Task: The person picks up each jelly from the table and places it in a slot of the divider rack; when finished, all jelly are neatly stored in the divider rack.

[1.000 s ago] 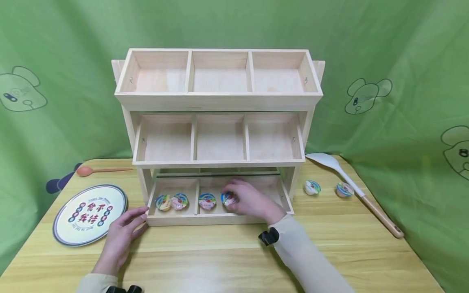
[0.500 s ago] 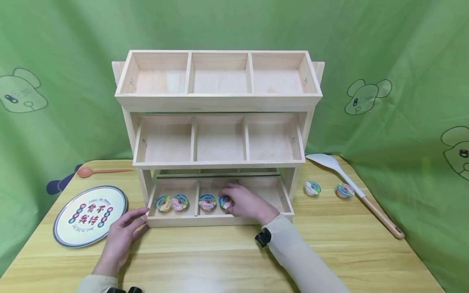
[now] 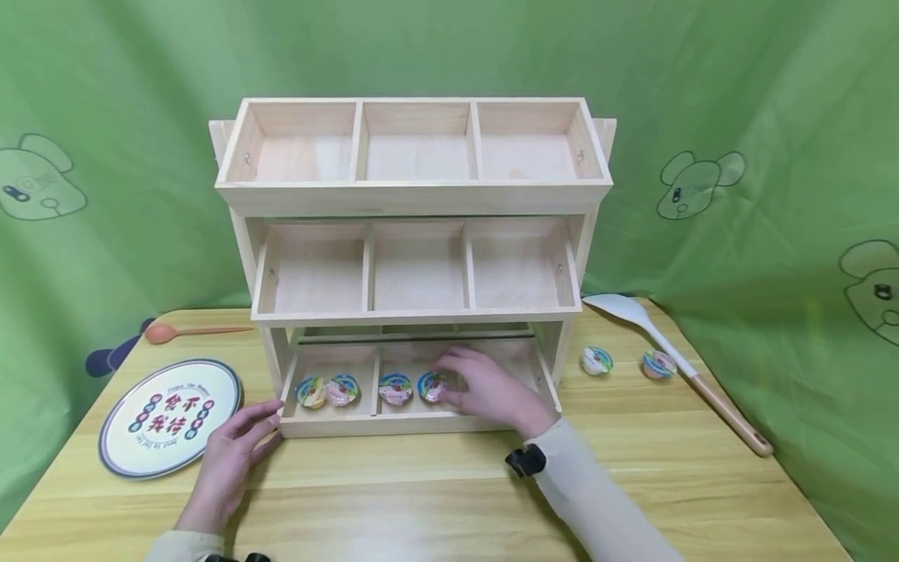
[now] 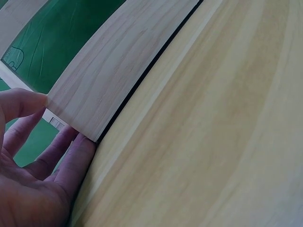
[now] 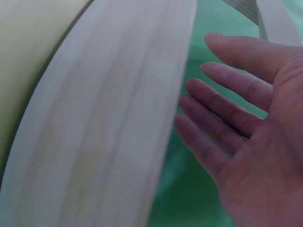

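My left hand [image 3: 235,453] rests its fingertips on the left front corner of the bottom wooden tray [image 3: 393,425]. The left wrist view shows its fingers [image 4: 78,158] against the tray's end. Over the bottom tray, my right hand [image 3: 492,390] hovers just right of a small foil-lidded jelly cup [image 3: 431,387]. Spread fingers with nothing between them appear on this hand [image 5: 265,156] in the right wrist view. Another jelly cup [image 3: 396,389] sits to the left in the same middle compartment. Two more, a yellowish cup [image 3: 311,393] and a pink cup [image 3: 342,390], lie in the left compartment.
Two tiers of three compartments stand above, the middle tier [image 3: 414,317] and the top tier [image 3: 414,195]. To the right lie two jelly cups [image 3: 597,361] and a white spatula with a wooden handle [image 3: 723,406]. Stacked plates [image 3: 168,460] and an orange spoon [image 3: 161,333] are left.
The fourth cup has shifted slightly left in the middle compartment, and my right hand has let go of it and drawn back a little to the right. My left hand stays put.
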Action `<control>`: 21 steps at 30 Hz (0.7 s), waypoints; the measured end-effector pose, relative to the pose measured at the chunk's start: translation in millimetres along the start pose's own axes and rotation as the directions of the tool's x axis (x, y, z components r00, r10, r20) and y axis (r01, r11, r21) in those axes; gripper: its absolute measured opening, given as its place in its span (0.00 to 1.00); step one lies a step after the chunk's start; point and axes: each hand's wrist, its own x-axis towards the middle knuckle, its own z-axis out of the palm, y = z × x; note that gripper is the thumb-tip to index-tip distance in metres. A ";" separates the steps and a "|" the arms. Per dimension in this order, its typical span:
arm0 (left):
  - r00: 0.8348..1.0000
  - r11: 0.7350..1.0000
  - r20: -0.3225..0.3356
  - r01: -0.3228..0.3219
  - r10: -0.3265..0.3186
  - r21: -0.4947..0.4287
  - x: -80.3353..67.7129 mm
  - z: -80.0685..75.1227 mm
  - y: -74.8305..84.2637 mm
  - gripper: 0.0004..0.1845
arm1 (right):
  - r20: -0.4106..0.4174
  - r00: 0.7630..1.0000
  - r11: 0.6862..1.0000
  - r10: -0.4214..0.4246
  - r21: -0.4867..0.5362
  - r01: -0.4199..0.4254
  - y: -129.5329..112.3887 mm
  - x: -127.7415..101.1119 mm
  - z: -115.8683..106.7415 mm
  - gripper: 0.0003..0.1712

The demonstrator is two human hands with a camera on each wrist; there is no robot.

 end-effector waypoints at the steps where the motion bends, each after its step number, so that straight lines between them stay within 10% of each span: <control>1: 1.000 1.000 0.000 0.000 0.000 -0.001 -0.2 0.0 0.0 0.22 | -0.003 1.000 1.000 0.004 0.005 -0.004 0.2 -2.8 -2.3 0.25; 21: 1.000 1.000 0.014 -0.022 0.022 -0.018 2.4 -2.2 -2.7 0.25 | -0.050 0.994 0.995 0.096 -0.026 -0.097 13.3 -47.7 -19.7 0.23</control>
